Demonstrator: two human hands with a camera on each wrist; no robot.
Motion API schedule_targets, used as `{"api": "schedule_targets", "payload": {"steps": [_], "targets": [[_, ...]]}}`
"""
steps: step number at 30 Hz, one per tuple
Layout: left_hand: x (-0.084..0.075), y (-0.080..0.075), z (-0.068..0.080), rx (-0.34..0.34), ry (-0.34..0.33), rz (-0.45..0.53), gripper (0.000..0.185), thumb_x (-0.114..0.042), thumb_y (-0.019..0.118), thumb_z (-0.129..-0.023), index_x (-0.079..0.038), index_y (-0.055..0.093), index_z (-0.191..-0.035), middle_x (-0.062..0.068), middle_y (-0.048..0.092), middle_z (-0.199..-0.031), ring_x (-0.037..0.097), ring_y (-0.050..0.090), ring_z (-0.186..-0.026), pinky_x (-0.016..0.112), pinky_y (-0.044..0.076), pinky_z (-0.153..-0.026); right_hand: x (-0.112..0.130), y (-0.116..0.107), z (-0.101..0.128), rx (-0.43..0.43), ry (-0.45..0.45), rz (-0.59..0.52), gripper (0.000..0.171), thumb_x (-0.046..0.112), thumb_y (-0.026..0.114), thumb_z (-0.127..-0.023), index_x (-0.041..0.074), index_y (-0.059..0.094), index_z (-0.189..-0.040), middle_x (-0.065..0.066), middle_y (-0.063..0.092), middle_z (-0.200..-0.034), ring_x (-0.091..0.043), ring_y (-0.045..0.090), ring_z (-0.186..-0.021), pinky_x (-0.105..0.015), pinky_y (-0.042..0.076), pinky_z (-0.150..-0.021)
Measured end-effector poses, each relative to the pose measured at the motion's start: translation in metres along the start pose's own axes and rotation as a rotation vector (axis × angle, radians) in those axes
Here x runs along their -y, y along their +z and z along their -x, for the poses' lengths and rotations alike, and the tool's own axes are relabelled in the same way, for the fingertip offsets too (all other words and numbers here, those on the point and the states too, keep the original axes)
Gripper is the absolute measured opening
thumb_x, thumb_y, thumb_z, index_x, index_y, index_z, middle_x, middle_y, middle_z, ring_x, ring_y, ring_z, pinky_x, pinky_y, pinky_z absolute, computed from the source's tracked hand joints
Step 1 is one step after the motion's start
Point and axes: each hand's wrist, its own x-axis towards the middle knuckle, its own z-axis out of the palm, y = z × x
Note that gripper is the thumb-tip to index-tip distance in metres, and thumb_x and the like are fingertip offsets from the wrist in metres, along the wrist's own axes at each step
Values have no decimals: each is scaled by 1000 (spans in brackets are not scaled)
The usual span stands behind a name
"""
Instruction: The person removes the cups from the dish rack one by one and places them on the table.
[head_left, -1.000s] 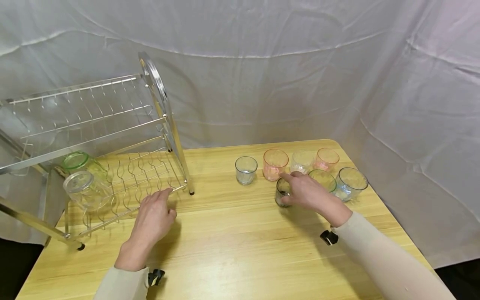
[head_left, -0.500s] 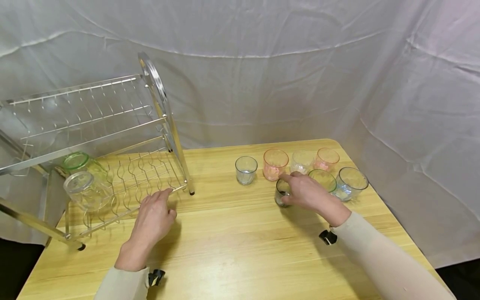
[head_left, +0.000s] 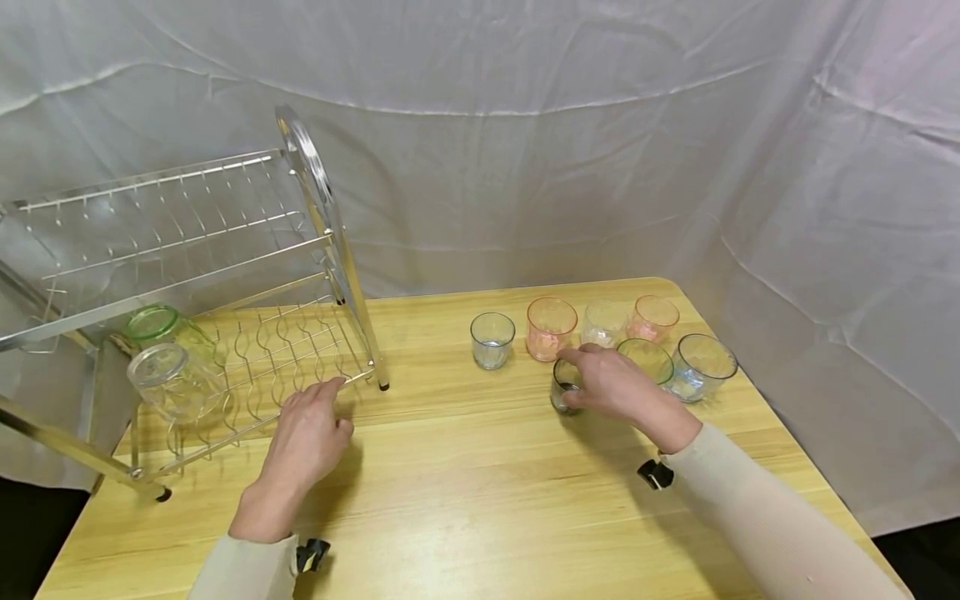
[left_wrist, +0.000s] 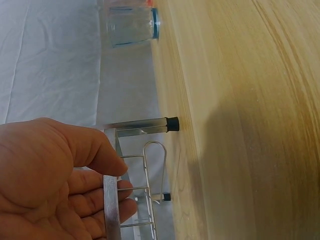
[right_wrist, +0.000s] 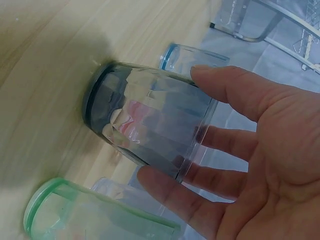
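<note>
On the right of the head view, my right hand [head_left: 615,383] holds a smoky grey glass [head_left: 564,385] by its upper part. The right wrist view shows thumb and fingers around the rim of this grey glass [right_wrist: 150,115], its thick base at the table. At left, my left hand [head_left: 303,433] grips the lower front rail of a metal dish rack [head_left: 360,312]. Its thumb and curled fingers pinch the flat rail [left_wrist: 111,210] in the left wrist view. A green glass [head_left: 161,323] and a clear glass [head_left: 176,387] sit upside down in the rack's lower tier.
Behind the right hand stand a pink glass [head_left: 547,343], a clear glass [head_left: 602,321] and a second pink glass [head_left: 654,323]. A green glass [head_left: 647,358] and a blue glass [head_left: 692,385] are close beside it. Another bluish glass [head_left: 492,354] stands apart, nearer the rack.
</note>
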Motion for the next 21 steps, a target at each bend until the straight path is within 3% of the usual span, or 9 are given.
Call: {"api": "schedule_targets", "payload": {"steps": [14, 21], "targets": [[-5, -7, -4, 94, -33, 27, 64, -4, 61, -94, 9, 42, -154, 35, 48, -153, 54, 42, -144, 68, 21, -126, -1, -1, 1, -11, 5, 9, 74, 32, 83, -89, 6, 54, -152, -29, 62, -139, -45, 68, -115, -60, 56, -98], [-3, -16, -4, 138, -101, 78, 65, -9, 57, -100, 2, 36, -160, 33, 40, -160, 56, 36, -147, 71, 30, -120, 0, 2, 0, -7, 3, -3, 74, 32, 82, -90, 6, 54, -153, -28, 62, -139, -44, 69, -112, -59, 57, -96]]}}
